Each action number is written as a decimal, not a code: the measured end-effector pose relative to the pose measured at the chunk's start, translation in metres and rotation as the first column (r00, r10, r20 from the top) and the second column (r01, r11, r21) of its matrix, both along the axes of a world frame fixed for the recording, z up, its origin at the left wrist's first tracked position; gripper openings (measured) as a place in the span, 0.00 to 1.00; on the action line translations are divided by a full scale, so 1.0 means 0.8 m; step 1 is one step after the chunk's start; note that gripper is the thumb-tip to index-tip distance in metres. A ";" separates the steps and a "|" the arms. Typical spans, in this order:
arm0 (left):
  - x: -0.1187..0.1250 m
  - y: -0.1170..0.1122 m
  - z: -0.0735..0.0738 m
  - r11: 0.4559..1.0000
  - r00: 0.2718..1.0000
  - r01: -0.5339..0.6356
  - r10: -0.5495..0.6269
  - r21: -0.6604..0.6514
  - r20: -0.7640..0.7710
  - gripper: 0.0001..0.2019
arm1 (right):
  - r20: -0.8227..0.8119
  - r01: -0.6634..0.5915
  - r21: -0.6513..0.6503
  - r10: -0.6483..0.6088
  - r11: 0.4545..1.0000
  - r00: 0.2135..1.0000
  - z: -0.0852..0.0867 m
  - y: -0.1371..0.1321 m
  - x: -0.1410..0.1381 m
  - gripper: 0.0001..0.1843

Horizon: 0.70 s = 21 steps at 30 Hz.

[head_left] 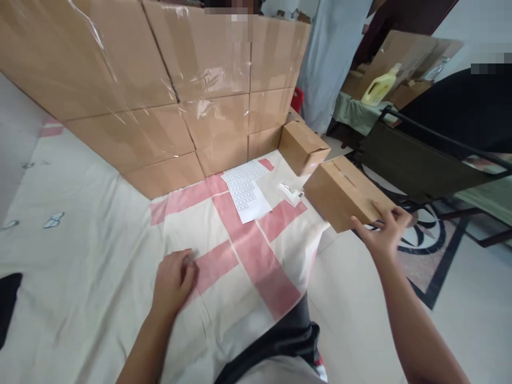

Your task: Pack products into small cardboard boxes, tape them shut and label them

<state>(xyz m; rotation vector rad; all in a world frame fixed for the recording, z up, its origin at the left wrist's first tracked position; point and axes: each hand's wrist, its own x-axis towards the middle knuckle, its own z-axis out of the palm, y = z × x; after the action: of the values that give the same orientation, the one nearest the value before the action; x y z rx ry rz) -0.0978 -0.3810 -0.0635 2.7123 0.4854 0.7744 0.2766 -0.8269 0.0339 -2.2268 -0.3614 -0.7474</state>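
Watching by head camera from a distance, I see the right hand (382, 234) with its grip clamped on the near end of a plain brown oblong cardboard box (340, 194), thumb along the side and fingers over the top, a hold that probably steadies it from one end. The box is at the right edge of a cream-and-pink patterned cloth (272, 272); what bears its underside I cannot tell. The left hand (172, 280) is at the cloth, fingers loosely curled, its grip apart on nothing I can see, perhaps as a prop. White printed paper sheets (246, 194) and a small white object (291, 193) lie flat between hands and stack, seemingly for easy reach. A second brown cardboard box (302, 144) stands beside the tall stack of brown cartons (136, 69), whose clear shiny plastic presumably binds the tiers.
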 end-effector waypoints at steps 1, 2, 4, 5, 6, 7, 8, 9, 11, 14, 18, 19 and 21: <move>0.001 -0.001 0.000 1.000 1.000 0.006 -0.006 -0.015 -0.020 0.13 | -0.036 -0.008 -0.007 0.008 1.000 0.999 -0.007 0.024 0.018 0.41; 0.001 -0.002 0.001 1.000 0.999 0.010 -0.011 -0.019 -0.035 0.14 | -0.067 -0.009 -0.016 0.007 1.000 0.998 -0.013 0.050 0.037 0.42; 0.001 -0.004 0.002 1.000 0.998 0.017 -0.018 -0.022 -0.057 0.14 | -0.100 0.020 -0.037 -0.024 0.999 0.995 -0.019 0.094 0.072 0.42; 0.000 -0.005 0.002 1.000 0.998 0.011 -0.013 -0.029 -0.064 0.13 | -0.106 0.037 -0.049 -0.042 0.998 0.993 -0.019 0.109 0.088 0.42; 0.000 -0.005 0.002 0.999 0.998 0.003 -0.006 -0.040 -0.066 0.13 | -0.110 0.048 -0.058 -0.054 0.997 0.992 -0.018 0.120 0.102 0.43; 0.000 -0.004 0.001 0.998 0.998 -0.001 -0.002 -0.055 -0.066 0.13 | -0.114 0.052 -0.062 -0.059 0.997 0.992 -0.017 0.126 0.112 0.43; 0.000 -0.003 0.001 0.998 0.998 -0.004 0.000 -0.070 -0.063 0.13 | -0.118 0.052 -0.064 -0.059 0.997 0.991 -0.016 0.128 0.120 0.43; 0.001 -0.002 0.001 0.996 0.998 -0.003 -0.002 -0.086 -0.057 0.13 | -0.121 0.054 -0.065 -0.062 0.996 0.991 -0.014 0.127 0.125 0.42; 0.001 0.001 0.001 0.992 0.999 0.001 -0.006 -0.125 -0.042 0.13 | -0.124 0.059 -0.074 -0.068 0.996 0.990 -0.013 0.124 0.128 0.41; 0.000 0.005 0.002 0.978 1.000 -0.004 0.000 -0.207 -0.020 0.13 | -0.143 0.045 -0.082 -0.056 0.996 0.988 -0.014 0.120 0.124 0.40; -0.003 0.002 -0.001 0.944 1.000 -0.011 0.015 -0.331 0.011 0.12 | -0.130 0.072 -0.076 -0.081 0.995 0.988 -0.019 0.116 0.126 0.43; -0.005 0.000 -0.003 0.933 1.000 -0.014 0.020 -0.359 0.014 0.12 | -0.126 0.078 -0.077 -0.087 0.994 0.988 -0.020 0.114 0.129 0.44; -0.007 0.001 -0.006 0.916 0.999 -0.034 0.047 -0.400 0.024 0.11 | -0.130 0.062 -0.070 -0.071 0.996 0.989 -0.021 0.108 0.137 0.46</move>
<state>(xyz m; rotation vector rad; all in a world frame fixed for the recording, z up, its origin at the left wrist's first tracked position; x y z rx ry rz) -0.1037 -0.3804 -0.0686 2.3126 0.6191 0.6457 0.3858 -0.7402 0.0168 -2.3460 -0.2507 -0.6269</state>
